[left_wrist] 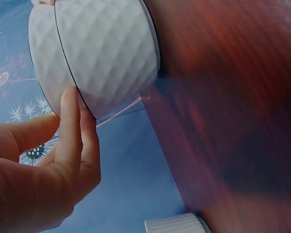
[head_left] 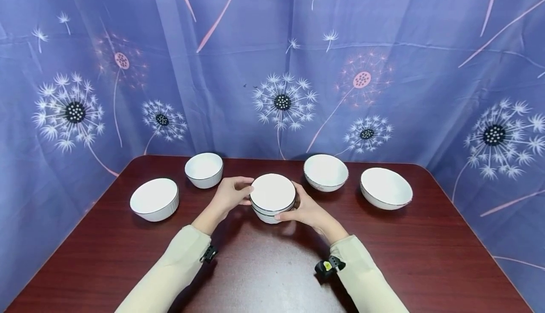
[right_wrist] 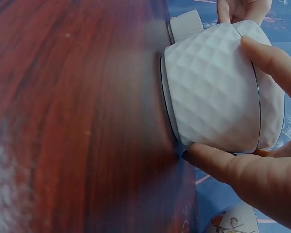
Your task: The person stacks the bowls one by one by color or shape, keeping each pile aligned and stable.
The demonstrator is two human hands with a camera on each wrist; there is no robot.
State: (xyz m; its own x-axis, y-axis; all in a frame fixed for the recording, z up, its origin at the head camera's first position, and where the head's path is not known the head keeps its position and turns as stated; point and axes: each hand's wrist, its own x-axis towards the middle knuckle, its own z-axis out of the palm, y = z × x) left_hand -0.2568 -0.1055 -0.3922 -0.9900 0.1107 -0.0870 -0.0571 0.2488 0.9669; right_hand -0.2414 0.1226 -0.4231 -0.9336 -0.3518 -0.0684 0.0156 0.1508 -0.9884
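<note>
Two white bowls with dark rims are stacked at the middle of the table. The upper bowl [head_left: 272, 192] sits in the lower bowl [right_wrist: 208, 92], whose outside has a diamond-shaped relief. My left hand [head_left: 232, 195] pinches the upper bowl at its left side, thumb at the top rim and fingertips by the seam between the bowls. On the other side my right hand [head_left: 308, 211] grips the stack. Its thumb presses near the seam at the front, and its other fingers reach around the far side, one of them low by the lower bowl's base.
To the left on the dark red table [head_left: 264, 270] stand two ribbed white bowls, one nearer [head_left: 155, 204] and one farther back [head_left: 204, 173]. Two wider white bowls stand to the right, one behind [head_left: 325, 176] and one farther right [head_left: 385, 192]. A blue dandelion curtain [head_left: 230, 91] hangs behind.
</note>
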